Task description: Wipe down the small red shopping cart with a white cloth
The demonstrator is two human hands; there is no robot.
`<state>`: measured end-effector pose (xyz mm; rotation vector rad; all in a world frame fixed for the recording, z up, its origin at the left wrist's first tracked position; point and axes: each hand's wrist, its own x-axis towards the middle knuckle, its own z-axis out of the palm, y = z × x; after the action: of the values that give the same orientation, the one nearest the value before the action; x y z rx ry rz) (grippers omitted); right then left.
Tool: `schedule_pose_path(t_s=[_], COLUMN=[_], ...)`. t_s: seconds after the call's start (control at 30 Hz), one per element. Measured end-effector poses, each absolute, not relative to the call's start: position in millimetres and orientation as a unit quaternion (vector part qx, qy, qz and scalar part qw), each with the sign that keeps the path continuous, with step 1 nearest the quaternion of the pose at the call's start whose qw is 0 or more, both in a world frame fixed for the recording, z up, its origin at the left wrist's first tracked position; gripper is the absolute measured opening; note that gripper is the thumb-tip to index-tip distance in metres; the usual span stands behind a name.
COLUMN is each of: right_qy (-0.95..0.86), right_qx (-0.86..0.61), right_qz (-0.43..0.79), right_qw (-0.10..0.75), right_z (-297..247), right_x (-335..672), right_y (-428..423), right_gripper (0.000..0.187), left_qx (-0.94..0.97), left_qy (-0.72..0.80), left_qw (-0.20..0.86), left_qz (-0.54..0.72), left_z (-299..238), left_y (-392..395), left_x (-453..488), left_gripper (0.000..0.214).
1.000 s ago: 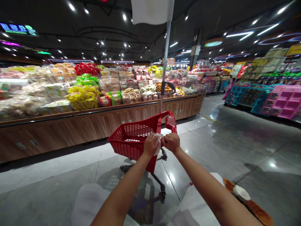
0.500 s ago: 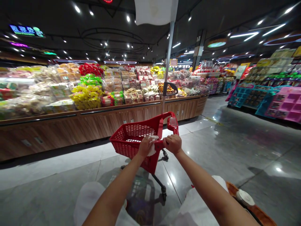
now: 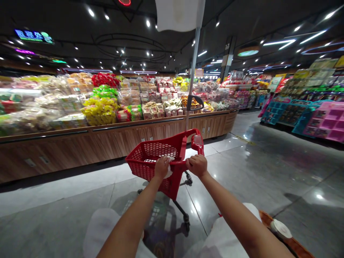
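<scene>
Red shopping cart (image 3: 150, 168) stood on the tiled floor (image 3: 228, 172) beside a wood-faced display of bagged snacks (image 3: 107, 150). Step observed: two-handed hold, left hand (image 3: 162, 168) closed on the handle (image 3: 180, 162) with a white tissue (image 3: 168, 173), right hand (image 3: 196, 165) closed just beside it.

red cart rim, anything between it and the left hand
Yes, a crumpled white tissue sits under the left hand, between the palm and the red shopping cart's rim. Nothing visible separates the right hand from the rim.

Left hand (image 3: 162, 168) slid leftward along red cart rim (image 3: 177, 162)
</scene>
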<state>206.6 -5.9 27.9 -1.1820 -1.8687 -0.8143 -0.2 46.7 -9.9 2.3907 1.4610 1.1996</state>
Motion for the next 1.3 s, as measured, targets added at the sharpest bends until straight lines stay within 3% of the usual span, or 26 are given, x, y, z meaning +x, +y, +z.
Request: schedule_pose_path(t_s=[0.33, 0.67, 0.9, 1.03, 1.3], right_qy=[-0.743, -0.761, -0.761, -0.78, -0.822], right_qx=[-0.461, -0.466, -0.453, -0.431, -0.4], right_qz=[-0.313, -0.293, -0.301, -0.296, -0.303], right_qw=[0.371, 0.344, 0.354, 0.344, 0.267], right_z=[28, 27, 28, 30, 35], right_x=[211, 210, 229, 244, 291], right_y=[-5, 1, 14, 13, 9], right_gripper=[0.037, 0.038, 0.038, 0.037, 0.034], left_qx=[0.816, 0.824, 0.846, 0.882, 0.859], left_qy=[0.415, 0.457, 0.412, 0.356, 0.466], left_qw=[-0.044, -0.008, -0.012, -0.002, -0.059], left_qz=[0.4, 0.334, 0.338, 0.308, 0.207], left_z=[6, -15, 2, 5, -34], left_y=[15, 55, 41, 37, 56], left_x=[63, -16, 12, 25, -79], left_gripper=[0.024, 0.03, 0.026, 0.035, 0.03])
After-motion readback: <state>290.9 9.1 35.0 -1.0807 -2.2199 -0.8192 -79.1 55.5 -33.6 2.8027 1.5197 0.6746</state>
